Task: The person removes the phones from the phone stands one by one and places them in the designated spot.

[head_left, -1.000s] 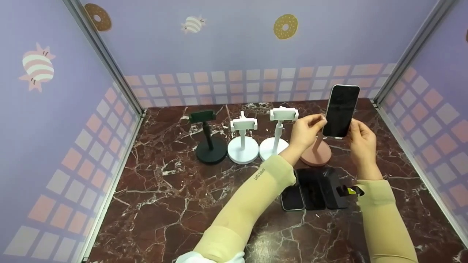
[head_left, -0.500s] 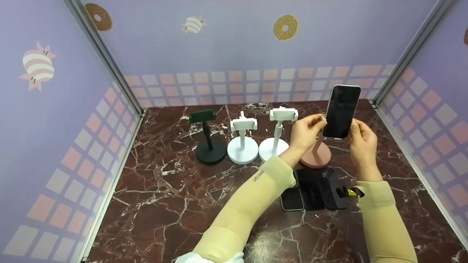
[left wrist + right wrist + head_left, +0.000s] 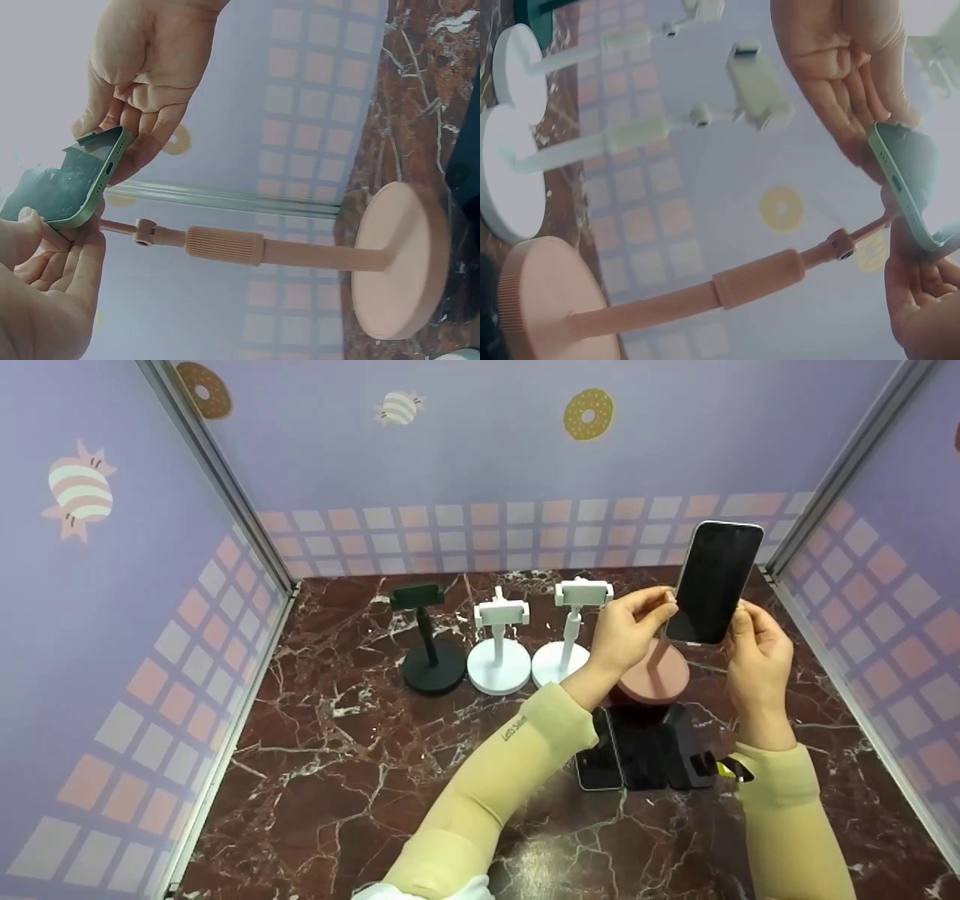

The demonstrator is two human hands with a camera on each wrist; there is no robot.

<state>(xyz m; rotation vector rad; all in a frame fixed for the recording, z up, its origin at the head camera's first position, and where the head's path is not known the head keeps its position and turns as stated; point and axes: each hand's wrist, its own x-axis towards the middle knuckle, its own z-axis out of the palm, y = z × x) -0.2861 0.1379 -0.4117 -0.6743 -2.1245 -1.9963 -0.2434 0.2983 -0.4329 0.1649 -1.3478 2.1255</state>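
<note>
Holding a phone (image 3: pixel 714 583) upright between both hands: left hand (image 3: pixel 626 631) pinches its left lower edge, right hand (image 3: pixel 759 649) grips the right edge. Phone sits at the top of the pink stand (image 3: pixel 654 679), just beyond both hands. Head view shows only the dark screen; wrist views show the green case and the stand's ribbed stem meeting the phone's back. Left of the left hand: two white stands (image 3: pixel 499 664), then a black stand (image 3: pixel 433 671). Three phones (image 3: pixel 645 750) lie flat below the wrists. Worktop (image 3: pixel 337 750) dark red marble; lilac walls with doughnut prints.
</note>
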